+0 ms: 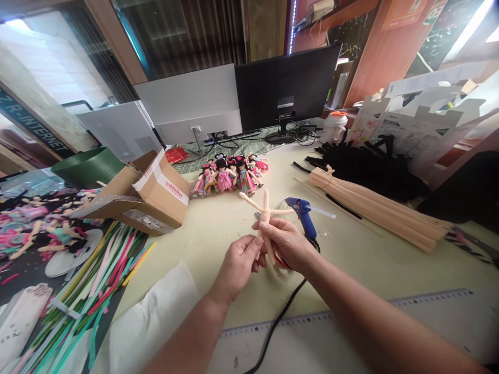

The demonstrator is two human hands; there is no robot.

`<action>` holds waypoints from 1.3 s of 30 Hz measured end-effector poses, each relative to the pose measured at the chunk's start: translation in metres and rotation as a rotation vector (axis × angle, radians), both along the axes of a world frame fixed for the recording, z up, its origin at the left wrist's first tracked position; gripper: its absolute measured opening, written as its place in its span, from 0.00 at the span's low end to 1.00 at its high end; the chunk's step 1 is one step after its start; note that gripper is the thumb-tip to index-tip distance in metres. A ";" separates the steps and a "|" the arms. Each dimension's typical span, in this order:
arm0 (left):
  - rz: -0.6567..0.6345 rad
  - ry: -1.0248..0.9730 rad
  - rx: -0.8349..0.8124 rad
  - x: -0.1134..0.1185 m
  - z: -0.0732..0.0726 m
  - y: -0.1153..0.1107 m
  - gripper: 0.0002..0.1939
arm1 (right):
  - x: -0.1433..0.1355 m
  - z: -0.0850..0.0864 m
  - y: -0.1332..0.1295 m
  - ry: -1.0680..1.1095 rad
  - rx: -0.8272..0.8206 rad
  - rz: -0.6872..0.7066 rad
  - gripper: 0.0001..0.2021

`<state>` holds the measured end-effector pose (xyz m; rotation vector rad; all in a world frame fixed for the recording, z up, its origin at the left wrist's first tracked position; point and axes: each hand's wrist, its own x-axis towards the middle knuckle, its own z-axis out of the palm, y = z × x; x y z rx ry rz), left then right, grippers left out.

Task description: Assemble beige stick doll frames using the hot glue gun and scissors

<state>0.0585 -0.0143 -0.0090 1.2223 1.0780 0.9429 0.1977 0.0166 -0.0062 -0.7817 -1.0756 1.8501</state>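
Both hands hold a beige doll body [265, 214] twisted from pipe cleaners, with a short upright neck and two arms spread sideways. My right hand [286, 240] pinches its trunk between thumb and fingers. Lower down, my left hand [242, 258] grips the legs with thumb and forefinger. Part of the legs is covered by the fingers. Just beyond my right hand lies a blue hot glue gun [304, 215] with a clear glue stick in its back. Something red and metallic, probably pliers, lies partly hidden beneath the hands.
Finished small dolls [230, 174] stand at the back. An open cardboard box [163, 195] and coloured pipe cleaners [99, 283] are left. A beige pipe-cleaner bundle [378, 208] and black ones [370, 161] lie right. The glue gun's black cable [278, 327] crosses the ruler [421, 298] in front.
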 end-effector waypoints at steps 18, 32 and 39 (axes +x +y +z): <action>-0.142 -0.004 -0.066 -0.015 0.003 0.008 0.16 | 0.008 0.000 0.007 -0.189 0.150 -0.123 0.12; 0.086 -0.050 0.007 -0.024 -0.003 0.021 0.18 | 0.001 -0.009 -0.002 -0.413 0.247 0.045 0.13; 0.066 -0.080 -0.036 -0.030 0.001 0.023 0.16 | 0.000 -0.013 -0.006 -0.371 0.221 0.024 0.14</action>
